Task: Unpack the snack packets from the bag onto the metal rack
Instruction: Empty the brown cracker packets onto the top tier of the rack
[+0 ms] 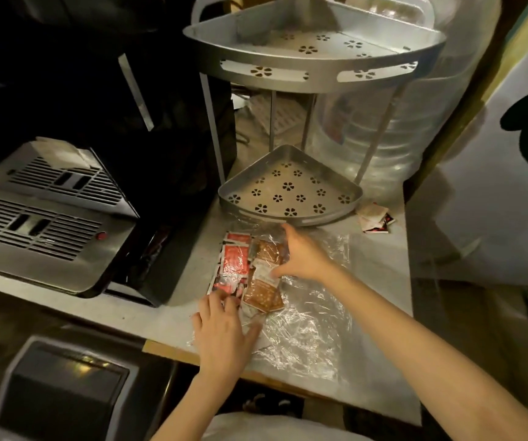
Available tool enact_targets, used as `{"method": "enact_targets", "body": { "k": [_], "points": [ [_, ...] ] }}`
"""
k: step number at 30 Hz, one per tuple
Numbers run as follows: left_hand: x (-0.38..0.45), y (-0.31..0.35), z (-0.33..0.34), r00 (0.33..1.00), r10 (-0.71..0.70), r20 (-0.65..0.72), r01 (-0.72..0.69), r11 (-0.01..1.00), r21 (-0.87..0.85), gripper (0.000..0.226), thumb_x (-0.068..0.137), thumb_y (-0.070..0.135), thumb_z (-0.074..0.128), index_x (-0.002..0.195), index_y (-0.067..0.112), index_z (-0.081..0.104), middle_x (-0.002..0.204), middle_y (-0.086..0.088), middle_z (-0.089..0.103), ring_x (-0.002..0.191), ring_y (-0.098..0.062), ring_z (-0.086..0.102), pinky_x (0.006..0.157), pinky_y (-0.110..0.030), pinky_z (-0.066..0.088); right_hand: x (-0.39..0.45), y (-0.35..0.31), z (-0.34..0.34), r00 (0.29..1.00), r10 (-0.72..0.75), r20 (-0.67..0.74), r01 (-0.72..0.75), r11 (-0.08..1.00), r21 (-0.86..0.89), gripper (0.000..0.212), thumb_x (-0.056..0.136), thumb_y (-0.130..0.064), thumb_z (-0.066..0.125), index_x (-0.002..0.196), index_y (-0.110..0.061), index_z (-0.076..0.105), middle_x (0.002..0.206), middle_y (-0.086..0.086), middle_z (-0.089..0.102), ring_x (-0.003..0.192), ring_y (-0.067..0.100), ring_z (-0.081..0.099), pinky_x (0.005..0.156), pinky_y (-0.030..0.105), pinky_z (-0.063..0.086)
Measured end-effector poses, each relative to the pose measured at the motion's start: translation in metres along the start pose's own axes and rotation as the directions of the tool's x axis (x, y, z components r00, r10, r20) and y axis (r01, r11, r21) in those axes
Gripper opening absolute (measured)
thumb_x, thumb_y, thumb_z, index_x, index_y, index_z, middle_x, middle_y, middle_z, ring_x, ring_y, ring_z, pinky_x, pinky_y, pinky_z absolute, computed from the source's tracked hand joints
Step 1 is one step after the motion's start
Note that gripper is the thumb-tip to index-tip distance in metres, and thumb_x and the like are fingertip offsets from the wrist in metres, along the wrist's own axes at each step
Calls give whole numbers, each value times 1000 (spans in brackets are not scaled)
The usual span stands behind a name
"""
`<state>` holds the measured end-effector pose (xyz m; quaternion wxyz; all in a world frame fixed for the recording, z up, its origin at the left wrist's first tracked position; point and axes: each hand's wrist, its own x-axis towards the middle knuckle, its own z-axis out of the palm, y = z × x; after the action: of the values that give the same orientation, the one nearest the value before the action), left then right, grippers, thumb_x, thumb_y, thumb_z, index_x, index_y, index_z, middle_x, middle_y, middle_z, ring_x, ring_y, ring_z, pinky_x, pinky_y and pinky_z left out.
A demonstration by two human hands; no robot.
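Left hand (pixel 221 335) fingers flat on red packets (pixel 235 265), right hand (pixel 304 256) at 12 pinching brown packet (pixel 264 289) over clear bag (pixel 313 319), rack's lower shelf (pixel 288 194) just beyond.

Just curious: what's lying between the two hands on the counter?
In the head view, brown snack packets inside the clear bag lie between the left hand and right hand.

Counter layout: rack behind, bag in front.
Metal rack (pixel 289 198) stands at back of counter (pixel 189 246); plastic bag (pixel 307 316) lies before it, snack packets (pixel 250 272) on bag's left part; loose packets (pixel 375 218) right of rack; vented appliance (pixel 46 218) far left.
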<state>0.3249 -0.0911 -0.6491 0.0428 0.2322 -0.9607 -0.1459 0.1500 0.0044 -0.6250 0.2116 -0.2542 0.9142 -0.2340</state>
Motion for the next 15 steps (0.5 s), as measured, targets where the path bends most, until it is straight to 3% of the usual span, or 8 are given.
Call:
{"method": "enact_targets", "body": {
  "k": [3,7,10,12,15],
  "points": [
    [0,3,2,1000,3,9,-3,1000,-6,45,78,54,57,104,17,51,114,0,49,104,-19,43,87,-31,35,2,1,-2,1000,14,-9,-15,999,-36,122,50,-39,86,144,-9,15,149,14,33,136,33,30,111,46,28],
    [-2,7,3,999,41,29,-38,995,-90,38,82,45,58,103,15,47,101,1,57,89,-15,49,74,-24,31,3,6,-12,994,59,88,-58,998,-8,101,48,-49,83,133,-14,40,138,8,45,129,28,37,107,43,33],
    [0,8,2,994,75,80,-67,992,-102,39,85,42,57,107,14,41,96,1,61,77,-11,49,63,-19,31,4,14,-20,991,78,113,-76,997,-18,88,53,-49,80,129,-20,45,138,6,37,134,28,21,107,45,25],
    [3,7,0,988,95,123,-86,993,-75,44,85,41,56,113,13,37,98,1,62,77,-12,55,60,-18,34,4,15,-26,987,42,155,-46,999,17,76,57,-42,80,123,-19,49,125,4,41,127,22,28,99,40,32],
    [12,8,-5,975,115,190,-95,989,-109,40,84,40,59,107,15,38,88,2,64,67,-13,57,47,-16,29,2,14,-33,960,29,277,-79,982,170,52,60,-25,83,104,-18,55,102,-3,59,105,20,58,84,30,49]
  ]
}}
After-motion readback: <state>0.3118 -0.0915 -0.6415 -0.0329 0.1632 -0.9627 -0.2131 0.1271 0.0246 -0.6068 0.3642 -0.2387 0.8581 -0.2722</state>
